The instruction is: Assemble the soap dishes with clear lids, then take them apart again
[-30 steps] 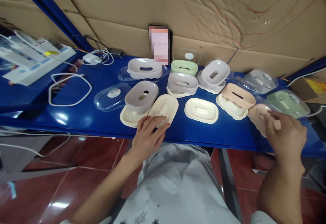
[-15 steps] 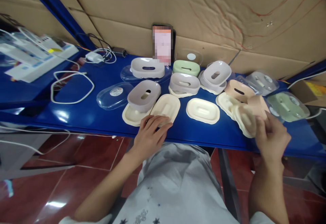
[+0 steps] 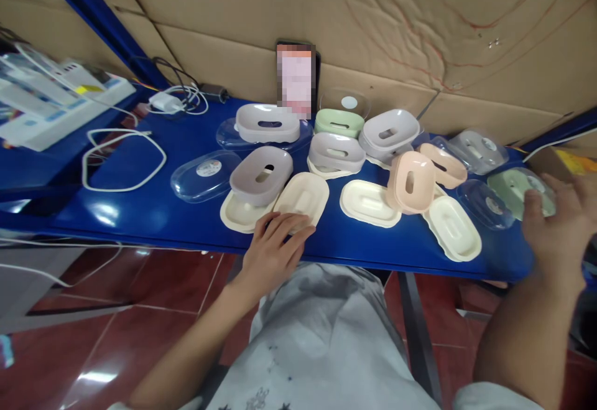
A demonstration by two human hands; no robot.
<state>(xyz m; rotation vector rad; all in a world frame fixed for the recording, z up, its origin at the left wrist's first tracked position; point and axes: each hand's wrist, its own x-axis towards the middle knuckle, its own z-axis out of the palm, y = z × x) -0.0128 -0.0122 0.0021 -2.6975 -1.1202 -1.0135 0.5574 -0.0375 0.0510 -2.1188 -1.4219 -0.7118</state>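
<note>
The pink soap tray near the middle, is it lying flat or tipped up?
Tipped up. The pink tray stands on its edge, slotted face toward the camera, leaning among the cream bases on the blue table.

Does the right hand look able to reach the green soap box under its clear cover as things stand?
Probably yes: the right hand is open right beside the green soap box, and nothing lies between them.
</note>
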